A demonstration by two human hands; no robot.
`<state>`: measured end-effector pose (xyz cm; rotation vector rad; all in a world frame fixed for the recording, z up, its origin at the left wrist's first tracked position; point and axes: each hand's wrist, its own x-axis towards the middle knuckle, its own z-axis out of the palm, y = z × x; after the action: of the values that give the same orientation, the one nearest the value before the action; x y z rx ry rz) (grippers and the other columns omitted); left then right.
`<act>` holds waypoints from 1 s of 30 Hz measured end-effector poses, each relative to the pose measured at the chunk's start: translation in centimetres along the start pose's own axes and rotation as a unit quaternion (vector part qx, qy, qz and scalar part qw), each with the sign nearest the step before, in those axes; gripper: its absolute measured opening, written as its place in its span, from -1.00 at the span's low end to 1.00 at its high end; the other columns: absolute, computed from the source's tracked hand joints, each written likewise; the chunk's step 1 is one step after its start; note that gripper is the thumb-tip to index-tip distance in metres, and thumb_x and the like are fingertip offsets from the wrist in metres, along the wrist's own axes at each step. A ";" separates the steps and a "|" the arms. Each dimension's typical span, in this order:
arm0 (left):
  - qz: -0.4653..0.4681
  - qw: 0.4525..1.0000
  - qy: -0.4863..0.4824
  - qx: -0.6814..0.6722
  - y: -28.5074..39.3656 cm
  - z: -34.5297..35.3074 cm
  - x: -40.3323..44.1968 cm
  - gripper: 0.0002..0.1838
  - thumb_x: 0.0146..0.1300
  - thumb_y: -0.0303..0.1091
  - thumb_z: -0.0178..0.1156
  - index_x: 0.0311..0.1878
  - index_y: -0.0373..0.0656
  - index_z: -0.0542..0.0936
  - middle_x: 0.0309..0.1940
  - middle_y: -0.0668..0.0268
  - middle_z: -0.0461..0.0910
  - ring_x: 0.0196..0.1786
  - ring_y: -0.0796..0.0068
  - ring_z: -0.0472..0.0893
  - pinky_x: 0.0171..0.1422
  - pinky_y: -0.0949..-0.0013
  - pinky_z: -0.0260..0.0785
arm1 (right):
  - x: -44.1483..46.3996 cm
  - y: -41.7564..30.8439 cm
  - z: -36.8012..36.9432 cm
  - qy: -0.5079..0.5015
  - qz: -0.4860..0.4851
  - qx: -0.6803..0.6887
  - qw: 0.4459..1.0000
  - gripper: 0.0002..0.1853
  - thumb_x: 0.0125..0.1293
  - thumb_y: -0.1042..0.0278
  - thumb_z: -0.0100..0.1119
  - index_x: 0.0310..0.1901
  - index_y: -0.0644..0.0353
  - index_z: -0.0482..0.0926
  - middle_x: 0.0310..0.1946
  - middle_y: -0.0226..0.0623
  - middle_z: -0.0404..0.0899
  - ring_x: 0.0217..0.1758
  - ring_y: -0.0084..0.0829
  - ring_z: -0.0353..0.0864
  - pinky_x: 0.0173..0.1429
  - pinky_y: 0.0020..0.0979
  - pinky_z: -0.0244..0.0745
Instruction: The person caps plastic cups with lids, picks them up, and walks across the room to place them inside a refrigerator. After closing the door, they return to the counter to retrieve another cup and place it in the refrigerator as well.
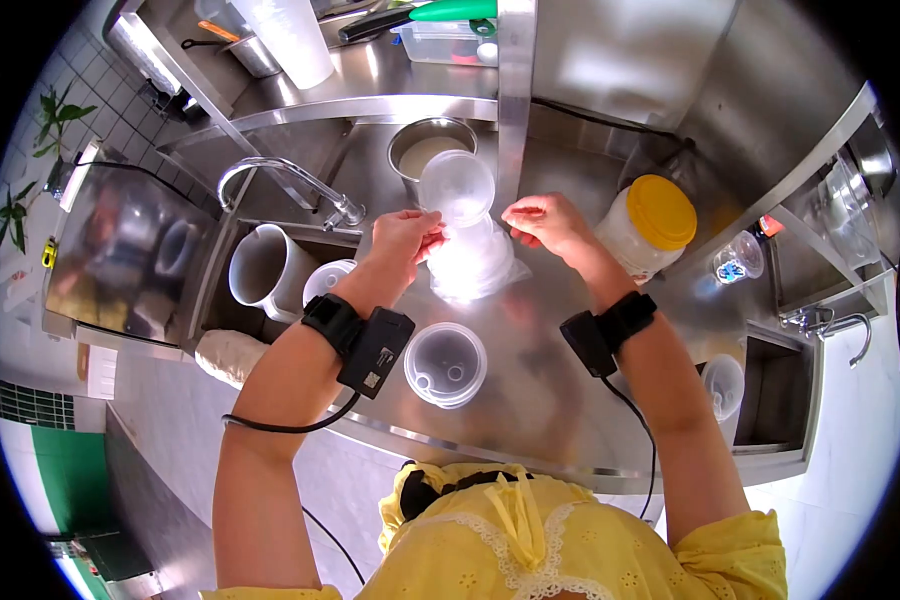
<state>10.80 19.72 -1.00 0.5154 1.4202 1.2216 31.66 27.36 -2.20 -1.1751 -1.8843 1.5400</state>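
Between the fingertips of my left hand (pixel 402 242) is the edge of a translucent round plastic lid (pixel 457 188), lifted over the steel counter. Just below it stands a stack of clear plastic lids in a thin plastic bag (pixel 475 265), washed out by glare. To the right of that bag, my right hand (pixel 550 222) is closed with its fingers curled and pressed together; whatever they may hold is too small to see. A clear round plastic container (pixel 446 368) sits nearer to me on the counter, with two small circles showing inside.
A steel pot (pixel 432 135) with pale contents stands behind the lid. At left are a faucet (pixel 345 208) and a sink holding a white pitcher (pixel 268 270). A yellow-lidded jar (pixel 660 212) stands right, and a plastic cup (pixel 722 385) is beside the right basin.
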 end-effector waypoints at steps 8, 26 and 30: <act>-0.004 0.998 0.020 -0.065 -0.3 2.0 -0.3 -0.87 0.11 -0.53 0.16 -0.34 -0.36 0.41 -0.48 0.18 0.51 -0.48 0.37 0.60 -0.43 0.51 0.53 | 0.1 -0.9 2.8 -0.057 0.003 0.047 0.997 -0.78 0.17 0.31 0.17 -0.25 0.28 0.60 -0.52 -0.39 0.55 -0.56 -0.63 0.43 -0.47 -0.58 0.36; 0.013 0.995 0.076 0.056 -1.1 -0.4 -1.3 -0.78 0.20 -0.38 0.09 -0.15 -0.29 0.42 -0.35 0.25 0.47 -0.38 0.46 0.52 -0.29 0.46 0.46 | 0.2 -1.4 4.0 -0.052 -0.012 0.027 0.998 -0.91 0.11 0.48 0.18 -0.35 0.31 0.58 -0.58 -0.35 0.54 -0.58 -0.61 0.46 -0.57 -0.56 0.36; 0.060 0.987 0.085 0.120 -0.4 -1.4 0.1 -0.71 0.13 -0.40 0.13 -0.10 -0.35 0.45 -0.30 0.21 0.51 -0.42 0.47 0.52 -0.33 0.45 0.45 | -0.3 -1.5 3.9 -0.055 -0.020 -0.008 0.998 -0.92 0.12 0.52 0.16 -0.34 0.30 0.59 -0.57 -0.36 0.55 -0.58 -0.62 0.46 -0.56 -0.56 0.37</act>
<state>9.63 19.14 -1.64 0.6829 1.7159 1.2179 28.31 24.89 -1.83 -1.0728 -1.9831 1.6006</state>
